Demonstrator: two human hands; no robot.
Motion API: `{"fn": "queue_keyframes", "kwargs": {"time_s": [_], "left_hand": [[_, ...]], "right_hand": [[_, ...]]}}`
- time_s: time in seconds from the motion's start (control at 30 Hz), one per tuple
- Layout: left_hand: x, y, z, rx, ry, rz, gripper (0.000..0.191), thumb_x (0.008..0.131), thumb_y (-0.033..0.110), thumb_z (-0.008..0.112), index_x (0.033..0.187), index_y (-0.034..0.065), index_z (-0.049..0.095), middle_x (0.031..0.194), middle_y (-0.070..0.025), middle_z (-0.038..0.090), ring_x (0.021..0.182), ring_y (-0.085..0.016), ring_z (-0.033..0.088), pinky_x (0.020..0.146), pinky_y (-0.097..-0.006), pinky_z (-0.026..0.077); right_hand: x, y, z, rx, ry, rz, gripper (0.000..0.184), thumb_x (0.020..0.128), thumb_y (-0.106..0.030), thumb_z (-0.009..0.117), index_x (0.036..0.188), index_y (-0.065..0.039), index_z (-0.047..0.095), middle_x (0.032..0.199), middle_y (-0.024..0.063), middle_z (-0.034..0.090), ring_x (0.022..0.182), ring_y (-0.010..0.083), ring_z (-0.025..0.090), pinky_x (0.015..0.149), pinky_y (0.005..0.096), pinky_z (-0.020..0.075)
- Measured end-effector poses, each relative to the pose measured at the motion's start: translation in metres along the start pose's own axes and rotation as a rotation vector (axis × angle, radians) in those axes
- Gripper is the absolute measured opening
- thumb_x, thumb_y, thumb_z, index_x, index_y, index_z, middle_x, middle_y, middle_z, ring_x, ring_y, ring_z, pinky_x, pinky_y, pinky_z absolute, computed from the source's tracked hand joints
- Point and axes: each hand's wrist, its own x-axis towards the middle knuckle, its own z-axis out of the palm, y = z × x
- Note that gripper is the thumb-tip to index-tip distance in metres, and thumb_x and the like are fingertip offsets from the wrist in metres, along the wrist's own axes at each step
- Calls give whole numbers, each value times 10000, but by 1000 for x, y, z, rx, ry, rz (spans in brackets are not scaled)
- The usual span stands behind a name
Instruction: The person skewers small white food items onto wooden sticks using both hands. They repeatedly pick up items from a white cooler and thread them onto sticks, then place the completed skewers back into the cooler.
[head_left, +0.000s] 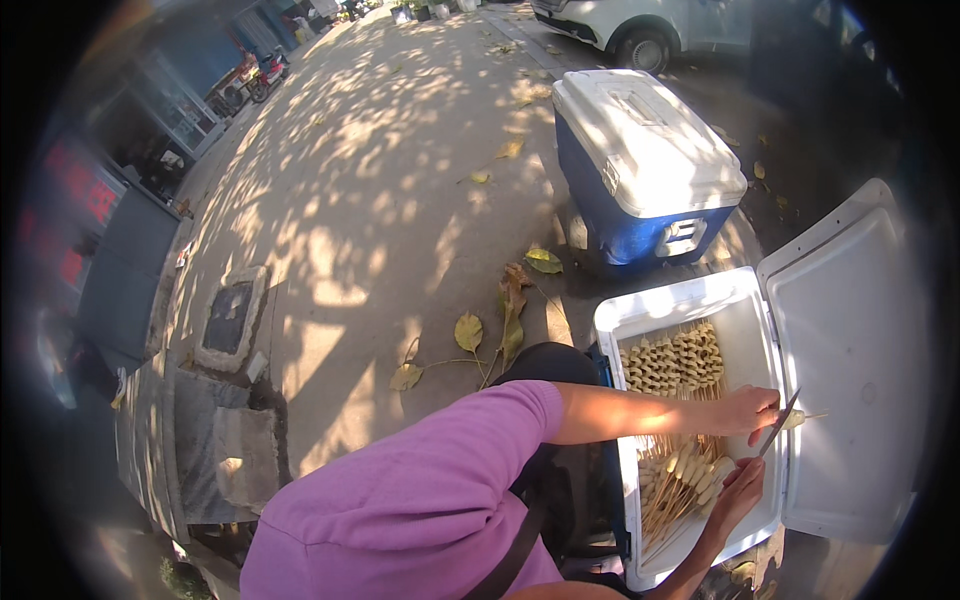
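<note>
My left hand (746, 411) reaches over the open white cooler (679, 296), closed on a pale skewered food piece (793, 420) whose thin stick points to the right. From below, my right hand (739, 487) grips a knife (778, 424); its blade slants up across the food beside my left fingers. Inside the cooler, rows of spiral-cut food on skewers (675, 360) lie at the upper end. Nearer my right hand is a pile of smooth, pale, oblong pieces on wooden sticks (686, 469). My left forearm hides part of the contents.
The cooler's white lid (847, 375) stands swung back on the right. A blue cooler with a white closed top (645, 142) sits just beyond. Dry leaves (512, 304) lie on the pavement. A white vehicle (637, 30) is parked farther off, and a framed ground cover (231, 319) is at left.
</note>
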Motion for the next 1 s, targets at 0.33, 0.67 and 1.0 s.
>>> {"fn": "queue_keyframes", "kwargs": {"time_s": [0.33,0.67,1.0], "left_hand": [[-4,7,3,-116,16,12,250,903,199,456,830,-16,562,589,-97,622,511,-183,610,516,-319,467],[-6,6,11,-666,-65,-116,244,983,276,398,1044,58,489,854,-48,569,696,-108,516,656,-258,447],[-91,51,-77,-801,124,-37,381,929,446,449,1060,91,487,912,-46,571,827,-129,566,713,-281,458]], "right_hand": [[-3,12,-1,10,-8,36,461,1000,-401,324,795,-29,503,539,1,358,481,87,347,455,267,271],[-16,-28,11,317,43,-42,444,986,-377,416,1105,20,574,646,15,548,412,30,352,365,202,237],[-61,-62,55,321,-239,-231,194,942,-156,533,1007,17,592,598,-27,478,505,44,425,463,192,311]]}}
